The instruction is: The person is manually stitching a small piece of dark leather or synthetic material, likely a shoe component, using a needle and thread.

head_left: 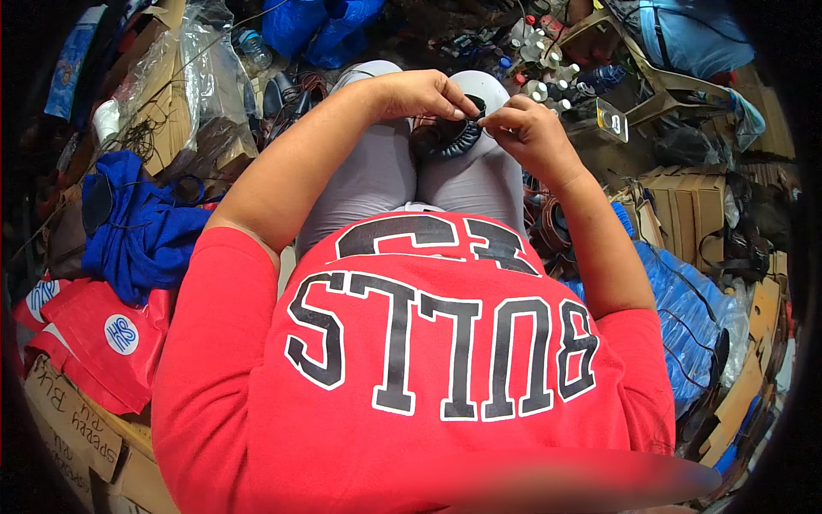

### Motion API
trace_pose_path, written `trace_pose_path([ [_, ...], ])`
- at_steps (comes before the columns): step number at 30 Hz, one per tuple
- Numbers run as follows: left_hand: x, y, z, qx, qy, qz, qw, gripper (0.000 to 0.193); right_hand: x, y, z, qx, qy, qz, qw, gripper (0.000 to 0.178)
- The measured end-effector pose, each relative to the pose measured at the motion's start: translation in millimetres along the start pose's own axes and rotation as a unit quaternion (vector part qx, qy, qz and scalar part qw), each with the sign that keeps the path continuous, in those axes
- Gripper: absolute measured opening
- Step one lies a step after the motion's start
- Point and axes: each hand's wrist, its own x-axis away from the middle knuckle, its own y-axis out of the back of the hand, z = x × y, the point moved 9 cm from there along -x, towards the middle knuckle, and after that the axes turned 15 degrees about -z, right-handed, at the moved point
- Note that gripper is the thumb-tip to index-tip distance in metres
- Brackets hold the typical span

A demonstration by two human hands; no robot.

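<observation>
Black ribbed item (460,146), lengthwise aslant

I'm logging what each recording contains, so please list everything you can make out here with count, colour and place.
ridged item: 1, black, between the hands over the knees; kind unclear
plastic bag: at least 1, blue, top
plastic bottle: 1, clear, upper left
small bottles: several, white caps mostly, upper right
curved frame: 1, tan, upper right
bundle: 1, light blue, top right
plastic sheeting: clear, upper left
cloth: blue, left
bag: at least 1, red, lower left
cardboard: several, brown, both sides
plastic-wrapped stack: 1, blue, right
shirt: 1, red, centre
trousers: grey, upper centre
left hand, right hand: 2, bare, at the ridged item
</observation>
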Motion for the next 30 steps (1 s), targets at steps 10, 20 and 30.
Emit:
trace_pose_path([
  [10,-8,2,-6,-0.132,-0.005,-0.028,0.991,0.026,-14,-26,1,0.134,0.134,0.104,0.976,0.017],
  [20,82,71,-22,-0.417,-0.089,-0.261,0.866,0.026,6,-30,-40,-0.132,-0.074,0.064,0.986,0.016],
  [30,45,22,-42,0.457,-0.107,-0.219,0.856,0.041,9,-42,-79,-0.725,-0.41,-0.254,0.492,0.04],
])
